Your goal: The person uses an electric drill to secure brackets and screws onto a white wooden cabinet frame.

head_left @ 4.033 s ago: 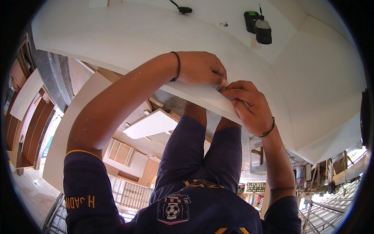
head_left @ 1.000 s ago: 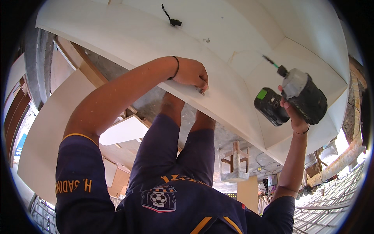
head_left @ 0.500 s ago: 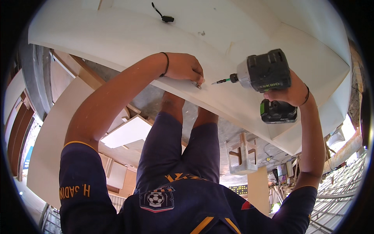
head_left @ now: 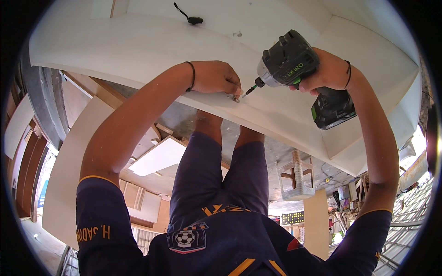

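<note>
My right hand is wrapped round the grip of a black and grey cordless impact driver with a battery at its base. Its thin bit slants down to the left, its tip close beside my left fingertips. My left hand is closed in a pinch over a small metal piece, whose kind I cannot make out because the fingers cover part of it. That piece lies against the white panel, near the panel's front edge. Whether the bit touches it, I cannot tell.
Farther back on the white surface lies a small black object with a strap. White side boards rise at the right. Below the edge are a plastic stool and a white board on the floor.
My right hand has brought the impact driver leftward and tilted it, so its bit now points down beside my left fingers. The left hand keeps its pinch in nearly the same place.
</note>
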A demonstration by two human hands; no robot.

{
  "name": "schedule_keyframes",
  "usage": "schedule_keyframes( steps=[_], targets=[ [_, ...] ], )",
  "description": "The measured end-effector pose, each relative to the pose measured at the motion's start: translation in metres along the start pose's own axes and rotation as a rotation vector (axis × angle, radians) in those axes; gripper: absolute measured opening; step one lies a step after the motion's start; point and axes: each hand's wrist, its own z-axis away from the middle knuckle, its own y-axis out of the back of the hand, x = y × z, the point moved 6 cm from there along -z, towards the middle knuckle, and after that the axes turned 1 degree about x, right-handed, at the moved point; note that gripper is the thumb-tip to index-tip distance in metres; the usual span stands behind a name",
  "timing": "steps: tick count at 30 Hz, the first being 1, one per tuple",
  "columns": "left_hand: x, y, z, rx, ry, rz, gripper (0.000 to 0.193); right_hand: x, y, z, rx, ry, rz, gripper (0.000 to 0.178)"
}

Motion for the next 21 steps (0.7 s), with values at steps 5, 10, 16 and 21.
schedule_keyframes(
  steps=[5, 10, 16, 21],
  targets=[
    [-0.005, -0.002, -0.003, 0.017, -0.053, -0.015, 0.031, -0.004, -0.002, -0.006, -0.024, -0.004, 0.046, 0.029],
    [-0.006, 0.004, 0.002, 0.014, -0.021, 0.012, 0.03, -0.013, -0.003, -0.008, -0.01, 0.0, 0.013, 0.028],
    [-0.003, 0.005, 0.004, 0.023, -0.03, -0.016, 0.032, -0.012, -0.004, -0.008, 0.023, 0.006, 0.074, 0.025],
    [-0.006, 0.005, 0.001, 0.03, -0.047, -0.024, 0.035, -0.014, -0.007, -0.007, 0.025, -0.011, 0.096, 0.024]
  ],
)
